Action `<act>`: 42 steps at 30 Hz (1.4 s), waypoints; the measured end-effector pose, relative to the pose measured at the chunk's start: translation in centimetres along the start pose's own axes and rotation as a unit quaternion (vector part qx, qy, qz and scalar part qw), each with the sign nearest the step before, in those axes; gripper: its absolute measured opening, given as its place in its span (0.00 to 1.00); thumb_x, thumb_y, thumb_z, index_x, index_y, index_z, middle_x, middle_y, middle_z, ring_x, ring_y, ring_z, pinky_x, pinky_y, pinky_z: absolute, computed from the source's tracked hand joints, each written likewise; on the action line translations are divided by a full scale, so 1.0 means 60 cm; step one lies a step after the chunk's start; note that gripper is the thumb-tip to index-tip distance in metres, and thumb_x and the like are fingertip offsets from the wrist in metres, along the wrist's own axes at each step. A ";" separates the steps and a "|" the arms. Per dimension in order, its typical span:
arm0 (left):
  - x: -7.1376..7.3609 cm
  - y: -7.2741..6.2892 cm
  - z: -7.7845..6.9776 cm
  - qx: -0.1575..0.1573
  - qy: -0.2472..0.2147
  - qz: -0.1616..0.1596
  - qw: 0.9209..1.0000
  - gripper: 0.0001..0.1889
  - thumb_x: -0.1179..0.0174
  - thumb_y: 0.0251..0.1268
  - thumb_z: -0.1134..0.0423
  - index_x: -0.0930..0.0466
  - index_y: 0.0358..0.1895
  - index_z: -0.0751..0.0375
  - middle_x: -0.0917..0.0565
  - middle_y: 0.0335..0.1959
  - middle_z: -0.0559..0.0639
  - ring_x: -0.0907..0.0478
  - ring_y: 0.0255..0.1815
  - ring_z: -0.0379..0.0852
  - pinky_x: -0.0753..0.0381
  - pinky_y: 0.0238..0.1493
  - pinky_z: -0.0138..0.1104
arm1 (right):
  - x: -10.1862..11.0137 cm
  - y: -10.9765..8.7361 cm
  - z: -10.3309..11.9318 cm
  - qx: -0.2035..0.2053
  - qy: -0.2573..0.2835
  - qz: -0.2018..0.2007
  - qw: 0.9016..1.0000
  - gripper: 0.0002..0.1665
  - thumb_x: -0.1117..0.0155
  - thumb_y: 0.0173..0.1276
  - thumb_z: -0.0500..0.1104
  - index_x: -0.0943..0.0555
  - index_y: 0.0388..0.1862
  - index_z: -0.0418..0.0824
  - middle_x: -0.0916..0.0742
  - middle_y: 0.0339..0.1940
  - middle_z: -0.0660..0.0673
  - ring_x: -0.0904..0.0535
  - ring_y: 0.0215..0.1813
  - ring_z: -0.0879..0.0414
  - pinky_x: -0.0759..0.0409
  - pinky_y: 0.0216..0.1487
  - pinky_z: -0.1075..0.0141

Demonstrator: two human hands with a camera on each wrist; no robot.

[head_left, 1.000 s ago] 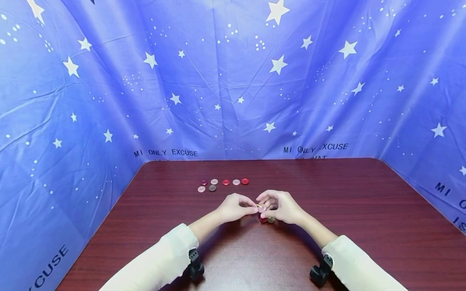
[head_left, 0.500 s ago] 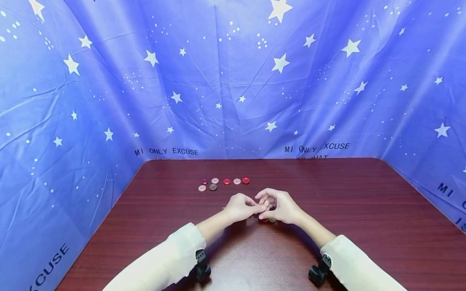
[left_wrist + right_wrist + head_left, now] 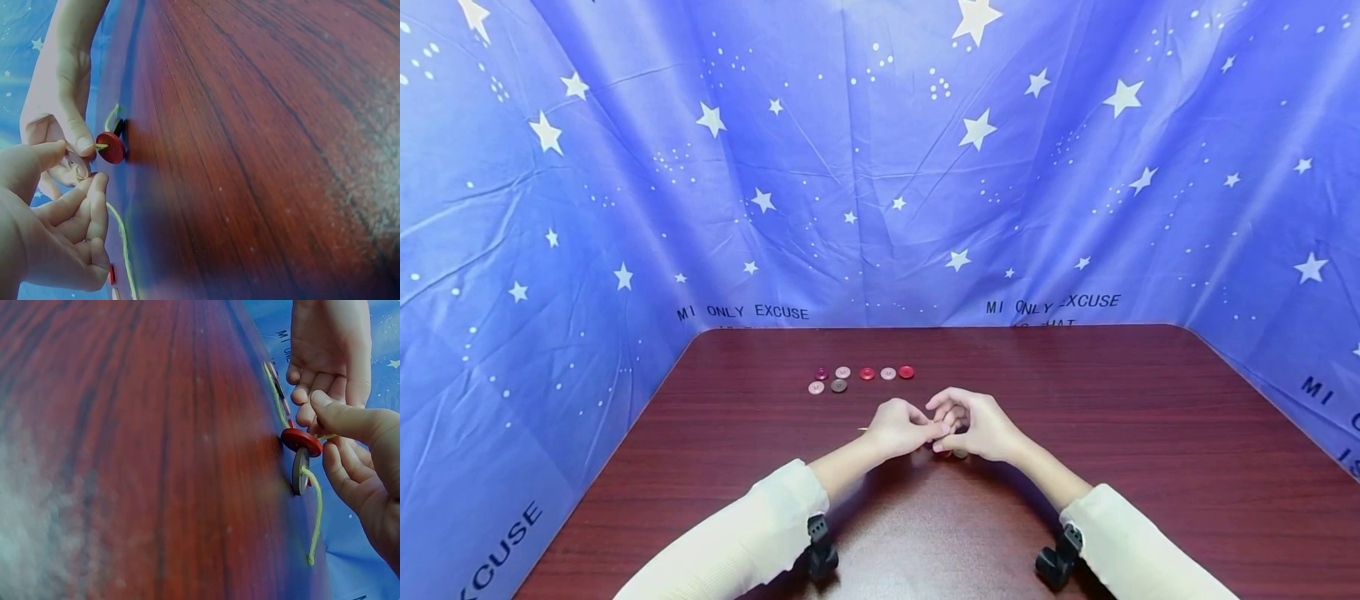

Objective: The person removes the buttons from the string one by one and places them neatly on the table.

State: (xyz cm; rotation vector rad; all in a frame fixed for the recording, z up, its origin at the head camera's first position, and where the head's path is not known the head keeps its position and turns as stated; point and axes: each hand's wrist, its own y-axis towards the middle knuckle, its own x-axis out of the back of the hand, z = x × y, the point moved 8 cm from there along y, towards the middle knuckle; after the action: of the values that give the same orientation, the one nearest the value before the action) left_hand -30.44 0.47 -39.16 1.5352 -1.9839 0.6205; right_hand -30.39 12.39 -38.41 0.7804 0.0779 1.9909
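Note:
Both hands meet over the table, working at a yellow-green cord (image 3: 315, 515). In the left wrist view a pale pink button (image 3: 76, 164) sits between the fingertips, pinched by my left hand (image 3: 904, 427), with cord at its face. My right hand (image 3: 985, 425) holds the cord with thumb and fingers, close beside that button. Below the right fingertips a red button (image 3: 301, 442) and a dark grey button (image 3: 300, 472) are threaded on the cord, whose short end hangs past the grey one. The cord's long end trails beyond the left hand. In the head view the hands hide the pink button.
Further back on the dark red wooden table (image 3: 760, 467) lie several loose buttons, among them a purple one (image 3: 822, 373), a red one (image 3: 907, 372) and a grey one (image 3: 838, 386). A blue star-printed cloth (image 3: 865, 167) surrounds the table's back and sides.
My left hand has moved slightly right, its fingertips now overlapping the right hand's. The pink button has gone out of sight in the head view. The right hand stays almost still.

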 end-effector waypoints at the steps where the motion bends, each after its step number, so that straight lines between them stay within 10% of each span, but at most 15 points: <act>1: 0.000 0.000 0.000 0.000 0.001 -0.001 1.000 0.16 0.32 0.53 0.47 0.11 0.27 0.57 0.12 0.25 0.47 0.28 0.27 0.35 0.31 0.25 0.26 | 0.000 0.000 -0.001 0.000 -0.001 -0.001 1.000 0.29 0.21 0.44 0.32 0.23 0.47 0.28 0.15 0.31 0.40 0.21 0.29 0.67 0.18 0.33 0.71; 14: 0.014 0.002 0.010 -0.014 -0.023 -0.010 1.000 0.12 0.35 0.56 0.52 0.10 0.29 0.56 0.11 0.23 0.49 0.20 0.29 0.32 0.25 0.34 0.26 | 0.002 -0.006 -0.002 -0.011 -0.042 0.012 0.999 0.36 0.20 0.44 0.36 0.25 0.53 0.31 0.15 0.35 0.40 0.18 0.36 0.48 0.17 0.38 0.65; 27: 0.028 -0.001 0.012 -0.027 -0.040 -0.034 0.998 0.10 0.34 0.55 0.53 0.10 0.30 0.55 0.10 0.27 0.48 0.19 0.31 0.34 0.22 0.44 0.31 | -0.012 -0.017 0.000 -0.003 -0.162 0.075 0.984 0.18 0.21 0.47 0.41 0.16 0.38 0.38 0.15 0.30 0.45 0.21 0.32 0.60 0.22 0.32 0.72; 42: 0.028 0.002 0.012 -0.020 -0.098 -0.028 0.995 0.13 0.35 0.56 0.53 0.11 0.36 0.60 0.10 0.32 0.52 0.13 0.33 0.45 0.21 0.40 0.30 | -0.023 -0.007 0.017 0.063 -0.210 0.060 0.974 0.22 0.22 0.48 0.43 0.20 0.40 0.37 0.17 0.29 0.45 0.22 0.30 0.57 0.25 0.29 0.73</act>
State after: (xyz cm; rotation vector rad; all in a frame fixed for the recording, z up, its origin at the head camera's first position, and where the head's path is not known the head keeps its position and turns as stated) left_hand -30.99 -1.16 -38.57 1.6759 -2.0754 0.4177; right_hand -29.01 11.26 -38.42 1.3009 -0.0954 1.9037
